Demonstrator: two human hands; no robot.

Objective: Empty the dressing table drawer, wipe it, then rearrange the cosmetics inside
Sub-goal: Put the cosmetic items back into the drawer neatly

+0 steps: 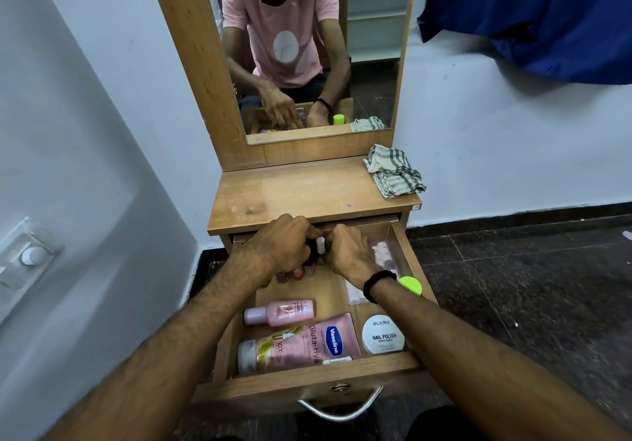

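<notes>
Head view: a small white-capped bottle (320,244) was gripped by the left hand (280,245) at the wooden drawer's (307,374) back. The right hand's (352,252) hold could not be told. Upright rows were judged best.

The wooden counter (290,187) carries a crumpled checked cloth (393,170) at its rear right corner; below its front edge stands the open drawer (307,377); in it a pink Vaseline tube (301,341) lies along the front wall, a small pink bottle (280,311) just behind; a round white tub (383,334) fills the front right corner; nail polish bottles (290,273) stand toward the rear left; a lime-green cap (410,285) shows at the right wall.
</notes>
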